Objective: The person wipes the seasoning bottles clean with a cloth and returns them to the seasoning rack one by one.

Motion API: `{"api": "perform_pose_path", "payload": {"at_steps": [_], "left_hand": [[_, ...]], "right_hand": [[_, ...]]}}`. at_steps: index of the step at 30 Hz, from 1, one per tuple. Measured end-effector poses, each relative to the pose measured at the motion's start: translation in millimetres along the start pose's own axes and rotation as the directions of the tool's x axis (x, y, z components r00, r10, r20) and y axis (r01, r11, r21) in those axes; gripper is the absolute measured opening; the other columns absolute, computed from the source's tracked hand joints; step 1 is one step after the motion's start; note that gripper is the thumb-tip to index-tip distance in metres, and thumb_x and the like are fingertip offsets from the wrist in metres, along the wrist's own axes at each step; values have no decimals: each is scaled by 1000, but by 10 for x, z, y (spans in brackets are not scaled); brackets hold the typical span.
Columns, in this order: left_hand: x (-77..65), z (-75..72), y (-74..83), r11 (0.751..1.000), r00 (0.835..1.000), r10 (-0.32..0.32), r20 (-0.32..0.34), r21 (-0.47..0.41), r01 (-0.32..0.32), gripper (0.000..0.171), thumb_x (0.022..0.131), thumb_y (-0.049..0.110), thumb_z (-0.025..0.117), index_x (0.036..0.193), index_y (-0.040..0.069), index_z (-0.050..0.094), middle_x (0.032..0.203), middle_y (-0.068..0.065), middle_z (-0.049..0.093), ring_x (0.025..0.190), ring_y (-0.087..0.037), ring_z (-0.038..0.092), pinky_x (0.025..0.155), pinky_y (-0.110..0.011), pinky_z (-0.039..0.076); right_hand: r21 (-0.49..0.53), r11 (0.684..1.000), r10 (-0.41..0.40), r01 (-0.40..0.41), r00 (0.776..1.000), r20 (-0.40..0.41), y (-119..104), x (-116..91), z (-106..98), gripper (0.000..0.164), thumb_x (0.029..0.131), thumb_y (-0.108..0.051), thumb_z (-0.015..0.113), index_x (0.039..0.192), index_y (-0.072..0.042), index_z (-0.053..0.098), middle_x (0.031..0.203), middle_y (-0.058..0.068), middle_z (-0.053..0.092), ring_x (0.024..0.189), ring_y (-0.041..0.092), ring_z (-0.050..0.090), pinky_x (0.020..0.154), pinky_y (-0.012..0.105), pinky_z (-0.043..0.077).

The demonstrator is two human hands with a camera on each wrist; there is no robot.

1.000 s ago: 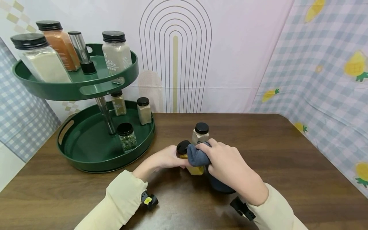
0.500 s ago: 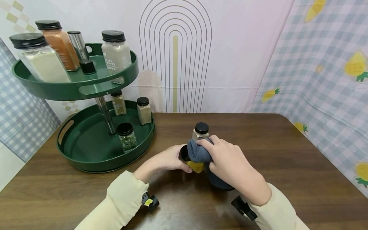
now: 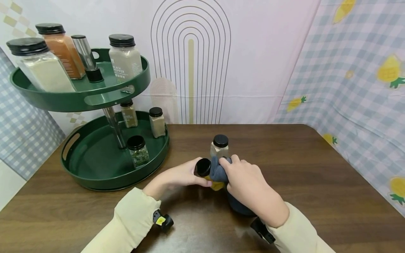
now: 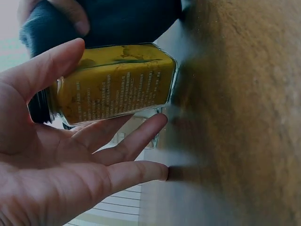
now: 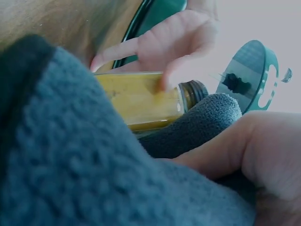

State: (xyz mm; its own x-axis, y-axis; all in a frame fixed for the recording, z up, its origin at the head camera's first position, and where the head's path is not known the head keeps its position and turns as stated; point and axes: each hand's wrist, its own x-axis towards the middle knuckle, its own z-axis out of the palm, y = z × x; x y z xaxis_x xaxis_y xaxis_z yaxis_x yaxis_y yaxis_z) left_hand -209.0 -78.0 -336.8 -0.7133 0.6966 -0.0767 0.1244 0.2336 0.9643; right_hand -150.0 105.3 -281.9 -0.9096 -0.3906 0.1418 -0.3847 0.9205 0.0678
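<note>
My left hand (image 3: 181,174) grips a square glass jar of yellow powder (image 4: 117,84) with a black lid (image 3: 203,167), thumb on one side and fingers on the other. In the left wrist view the jar's printed side shows, and its base is close to the table. A blue-grey cloth (image 5: 103,155) is bunched in my right hand (image 3: 248,182) and lies against the jar's right side. The cloth's lower part (image 3: 240,205) hangs beneath my right hand. Just behind the hands stands a jar of pale powder with a black lid (image 3: 219,146), its lower part hidden.
A two-tier green rack (image 3: 91,179) stands at the left. Large spice jars (image 3: 124,63) and a steel grinder (image 3: 87,58) are on its upper tray; small jars (image 3: 138,151) are on the lower one. Brown wooden table (image 3: 316,182) extends right, with a printed cloth wall (image 3: 262,63) behind.
The yellow jar has turned and tilted in my left hand, and its lid has shifted slightly. My right hand has moved the cloth a little over the jar's lid and side.
</note>
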Motion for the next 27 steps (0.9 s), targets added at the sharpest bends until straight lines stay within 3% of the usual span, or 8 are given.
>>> {"api": "perform_pose_path", "payload": {"at_steps": [5,10,15,21,24,27], "left_hand": [[-26,-35,-15,996,993,-91,-82,2,91,45,80,13,72,118,3,52,108,-7,61,95,-14,56,88,-29,43],[-34,-76,-39,990,986,-138,-95,-24,137,44,80,13,72,119,2,55,109,-9,63,95,-15,57,90,-31,44],[-39,-102,-54,990,988,-136,-67,-46,133,43,82,13,70,120,1,55,113,-10,63,99,-15,58,94,-33,44],[-45,-87,-48,995,993,-99,-58,7,99,45,86,16,67,125,2,50,119,-11,60,109,-18,55,101,-39,39],[-45,-72,-42,996,997,-73,-38,48,75,46,89,19,63,129,3,46,123,-11,57,115,-20,51,102,-40,38],[-44,-67,-32,996,998,-60,-11,62,61,49,91,19,60,133,4,40,128,-12,53,120,-23,47,103,-41,36]], "right_hand": [[-24,1000,7,-6,999,33,10,12,62,37,73,-10,71,108,-10,56,88,13,56,64,27,57,49,39,47],[-33,999,16,-13,996,92,49,43,133,39,74,-12,73,110,-9,58,87,15,56,65,28,58,51,41,48],[-52,998,28,-19,984,174,119,78,199,36,76,-10,72,110,-11,60,86,15,57,66,30,58,52,42,48],[-60,997,71,-57,961,268,264,100,159,29,80,-6,66,107,-13,63,89,16,60,72,35,59,56,47,47],[-57,994,104,-93,966,239,350,95,79,30,80,-7,65,109,-14,61,92,16,60,72,36,59,56,47,47],[-14,997,76,-75,992,98,389,79,-9,40,77,-5,64,116,-14,58,95,15,59,72,32,59,53,43,46]]}}
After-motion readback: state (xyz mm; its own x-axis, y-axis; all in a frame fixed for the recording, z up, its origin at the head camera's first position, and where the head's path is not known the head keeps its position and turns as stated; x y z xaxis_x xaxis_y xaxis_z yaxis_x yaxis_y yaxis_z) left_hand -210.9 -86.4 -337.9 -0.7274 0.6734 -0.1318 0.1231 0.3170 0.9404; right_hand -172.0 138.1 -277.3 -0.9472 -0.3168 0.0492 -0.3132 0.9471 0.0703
